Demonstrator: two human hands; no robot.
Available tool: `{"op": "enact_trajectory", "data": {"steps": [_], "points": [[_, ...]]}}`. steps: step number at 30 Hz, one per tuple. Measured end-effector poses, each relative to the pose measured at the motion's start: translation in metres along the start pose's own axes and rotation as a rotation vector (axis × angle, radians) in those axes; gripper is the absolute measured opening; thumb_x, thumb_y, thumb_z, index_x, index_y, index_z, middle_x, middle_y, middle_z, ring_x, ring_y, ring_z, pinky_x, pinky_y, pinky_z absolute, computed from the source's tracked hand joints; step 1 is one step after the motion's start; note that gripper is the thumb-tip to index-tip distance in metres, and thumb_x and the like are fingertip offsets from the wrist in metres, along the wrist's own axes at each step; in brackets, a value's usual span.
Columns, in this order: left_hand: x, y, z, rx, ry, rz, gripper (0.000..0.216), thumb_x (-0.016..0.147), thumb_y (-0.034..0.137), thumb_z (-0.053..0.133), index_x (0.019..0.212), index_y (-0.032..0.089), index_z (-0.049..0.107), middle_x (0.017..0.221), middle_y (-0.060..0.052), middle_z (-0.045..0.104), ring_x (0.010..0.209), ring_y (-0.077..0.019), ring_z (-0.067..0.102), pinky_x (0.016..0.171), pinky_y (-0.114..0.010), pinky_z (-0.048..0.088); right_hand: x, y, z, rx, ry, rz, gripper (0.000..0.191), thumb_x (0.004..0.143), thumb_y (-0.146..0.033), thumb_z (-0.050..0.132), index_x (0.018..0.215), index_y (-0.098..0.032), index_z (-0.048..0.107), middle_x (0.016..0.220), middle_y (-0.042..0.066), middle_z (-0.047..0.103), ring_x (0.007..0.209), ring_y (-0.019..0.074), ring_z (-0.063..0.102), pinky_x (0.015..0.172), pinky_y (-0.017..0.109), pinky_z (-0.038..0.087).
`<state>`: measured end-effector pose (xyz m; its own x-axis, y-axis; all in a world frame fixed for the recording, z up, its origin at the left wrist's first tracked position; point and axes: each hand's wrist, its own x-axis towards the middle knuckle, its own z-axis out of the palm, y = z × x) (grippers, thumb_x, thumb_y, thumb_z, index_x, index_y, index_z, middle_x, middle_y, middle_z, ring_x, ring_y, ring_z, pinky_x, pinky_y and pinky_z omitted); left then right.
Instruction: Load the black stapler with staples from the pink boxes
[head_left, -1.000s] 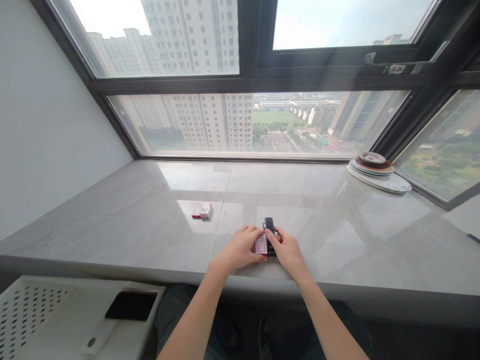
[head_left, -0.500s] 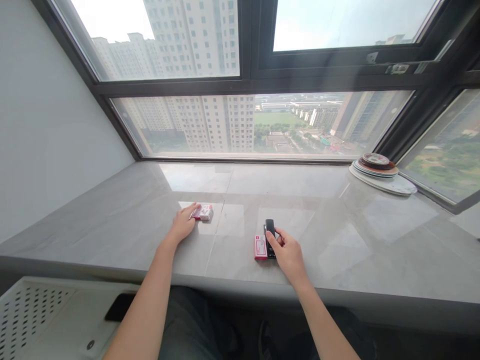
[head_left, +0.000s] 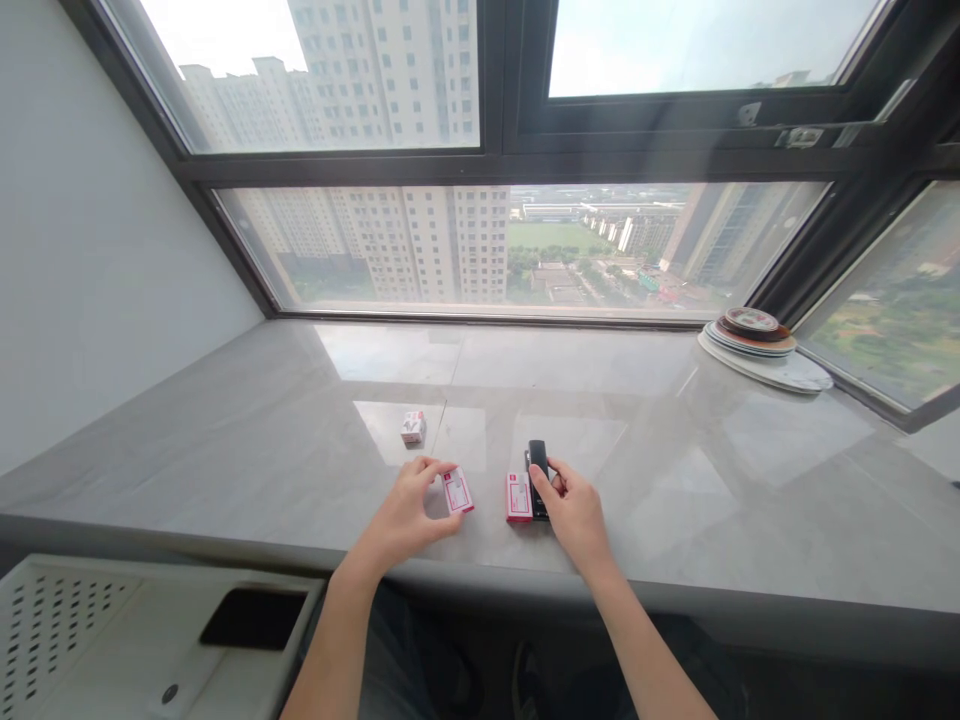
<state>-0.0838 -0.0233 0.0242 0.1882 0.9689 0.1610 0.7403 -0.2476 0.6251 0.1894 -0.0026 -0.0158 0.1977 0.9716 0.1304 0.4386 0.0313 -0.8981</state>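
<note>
My left hand (head_left: 411, 508) grips a small pink-and-white box (head_left: 457, 491) between thumb and fingers, near the front of the sill. A black stapler (head_left: 538, 478) stands to the right of it, its long side toward a second pink-and-white box (head_left: 518, 498). My right hand (head_left: 576, 510) is closed around the stapler's right side, thumb on top. Farther back on the left sits a small white box with reddish print (head_left: 412, 427), which neither hand touches.
The grey marble-look sill (head_left: 675, 480) runs along a dark-framed window. A stack of plates (head_left: 757, 345) stands in the far right corner. Below the sill's front edge at left is a white perforated chair or stool (head_left: 112, 640) with a black phone-like slab (head_left: 253, 618) on it.
My left hand has moved right and toward me, bringing the pink-and-white box away from the small white box, which stayed behind. My right hand remains on the stapler.
</note>
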Motion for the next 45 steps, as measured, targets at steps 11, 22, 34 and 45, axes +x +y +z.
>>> {"op": "enact_trajectory", "data": {"steps": [11,22,34,45], "points": [[0.033,0.059,0.049,-0.227,-0.199,0.273,0.068,0.080,0.035,0.081,0.143,0.036,0.056,0.134,-0.004,0.064,0.125,-0.0295,0.057,0.109,-0.045,0.046,-0.001,-0.002,-0.002,-0.009,-0.060,-0.023,0.065,0.092,-0.073,0.052,0.112,-0.016,0.077,0.060,-0.003,0.047,0.058,0.0161,0.045,0.058,0.027,0.035],[0.062,-0.015,-0.015,0.069,0.330,-0.397,0.055,0.102,0.059,0.035,0.136,0.021,0.058,0.103,-0.009,0.069,0.095,-0.0265,0.066,0.084,-0.038,0.049,-0.031,0.009,-0.038,0.054,-0.250,0.149,0.112,0.071,-0.062,0.080,0.162,-0.014,0.035,0.073,-0.004,0.054,0.061,0.0155,0.048,0.058,0.028,0.040],[0.078,0.014,0.052,0.036,0.021,-0.188,0.040,0.102,0.058,0.040,0.121,0.030,0.062,0.085,0.000,0.074,0.083,-0.0214,0.070,0.069,-0.029,0.042,-0.019,-0.022,-0.033,-0.116,-0.365,-0.088,0.081,0.067,-0.039,0.083,0.144,-0.037,0.057,0.081,-0.001,0.075,0.072,0.0246,0.067,0.065,0.029,0.042],[0.062,0.047,0.079,0.105,-0.004,-0.148,0.047,0.110,0.049,0.016,0.124,0.026,0.054,0.103,-0.007,0.076,0.096,-0.0249,0.072,0.078,-0.030,0.045,-0.020,-0.026,-0.024,-0.272,-0.380,-0.127,0.071,0.077,-0.045,0.076,0.144,-0.030,0.058,0.081,0.001,0.074,0.071,0.0223,0.066,0.064,0.026,0.040]]}}
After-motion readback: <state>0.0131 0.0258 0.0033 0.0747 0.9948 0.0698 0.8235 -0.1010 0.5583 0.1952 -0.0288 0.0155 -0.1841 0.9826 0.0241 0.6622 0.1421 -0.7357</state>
